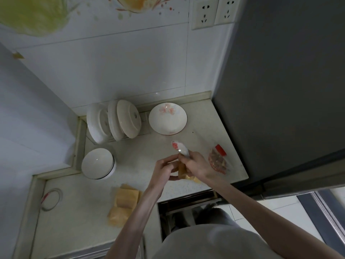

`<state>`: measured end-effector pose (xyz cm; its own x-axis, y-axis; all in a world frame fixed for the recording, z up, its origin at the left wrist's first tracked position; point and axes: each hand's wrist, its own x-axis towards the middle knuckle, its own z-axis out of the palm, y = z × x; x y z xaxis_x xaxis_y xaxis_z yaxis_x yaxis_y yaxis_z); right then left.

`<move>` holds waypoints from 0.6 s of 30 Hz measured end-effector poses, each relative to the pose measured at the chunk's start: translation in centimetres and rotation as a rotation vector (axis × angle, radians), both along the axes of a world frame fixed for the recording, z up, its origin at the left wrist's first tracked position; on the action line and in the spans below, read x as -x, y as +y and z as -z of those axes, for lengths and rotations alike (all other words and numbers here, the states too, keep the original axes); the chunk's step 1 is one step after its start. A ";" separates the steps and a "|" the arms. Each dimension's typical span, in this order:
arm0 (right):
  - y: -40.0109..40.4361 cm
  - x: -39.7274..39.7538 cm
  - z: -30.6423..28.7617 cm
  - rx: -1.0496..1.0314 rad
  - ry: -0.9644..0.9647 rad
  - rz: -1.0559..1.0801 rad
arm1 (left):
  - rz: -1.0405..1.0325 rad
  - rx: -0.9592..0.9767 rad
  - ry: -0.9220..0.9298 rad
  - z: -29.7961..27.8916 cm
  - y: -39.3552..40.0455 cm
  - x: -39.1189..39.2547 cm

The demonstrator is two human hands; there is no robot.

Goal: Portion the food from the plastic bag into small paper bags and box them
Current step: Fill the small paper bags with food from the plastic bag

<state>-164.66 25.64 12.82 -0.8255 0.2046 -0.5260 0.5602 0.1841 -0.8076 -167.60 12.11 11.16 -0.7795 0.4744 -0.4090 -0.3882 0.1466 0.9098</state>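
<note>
Above the counter, my left hand (165, 170) and my right hand (196, 165) together hold a small brown paper bag (182, 170) upright between them. My right hand also grips a white spoon (180, 147) with red markings, its bowl pointing up and away. A clear plastic bag of reddish-brown food (217, 161) with a red closure lies on the counter just right of my right hand. Several more small brown paper bags (124, 204) lie in a loose pile at the front left. No box is in view.
A white flowered plate (167, 118) lies at the back. White dishes stand in a rack (113, 122) at back left, with a white bowl (98, 163) in front. A wire loop (51, 199) lies far left. A dark fridge (280, 81) borders the right edge.
</note>
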 end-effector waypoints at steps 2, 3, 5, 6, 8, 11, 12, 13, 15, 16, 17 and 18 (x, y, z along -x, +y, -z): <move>-0.2 -0.2 -0.2 -0.073 0.011 -0.066 | 0.037 0.029 0.043 0.0 0.0 0.1; -0.3 -0.3 -0.3 -0.108 0.034 -0.097 | 0.045 0.048 0.060 0.0 0.0 0.1; -0.5 -0.4 -0.3 -0.201 0.088 -0.161 | 0.042 0.077 0.089 0.2 0.0 0.2; -0.6 -0.4 -0.2 -0.249 0.105 -0.187 | 0.036 0.085 0.100 0.2 -0.1 0.2; -0.6 -0.1 0.0 -0.296 0.119 -0.215 | 0.018 0.098 0.120 0.2 -0.2 0.2; -0.4 0.3 0.5 -0.247 0.116 -0.222 | 0.006 0.120 0.147 0.1 -0.4 0.3; -0.3 0.4 0.7 -0.234 0.126 -0.220 | 0.019 0.131 0.154 0.0 -0.5 0.5; -0.2 0.5 0.9 -0.233 0.140 -0.216 | 0.046 0.146 0.161 -0.1 -0.6 0.8; -0.1 0.6 0.9 -0.237 0.168 -0.205 | 0.128 0.194 0.177 -0.6 -0.9 1.5; -0.1 0.8 0.8 -0.228 0.179 -0.200 | 0.171 0.217 0.187 -0.8 -1.1 1.9; 0.0 1.0 0.7 -0.208 0.183 -0.198 | 0.215 0.229 0.204 -1.0 -1.2 2.2; 0.0 1.3 0.4 -0.180 0.182 -0.196 | 0.253 0.226 0.225 -1.3 -1.3 2.5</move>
<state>-165.92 25.65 12.42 -0.9355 0.1088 -0.3363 0.3497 0.4234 -0.8358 -170.12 10.81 12.48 -0.7314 0.5808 -0.3575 -0.1089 0.4180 0.9019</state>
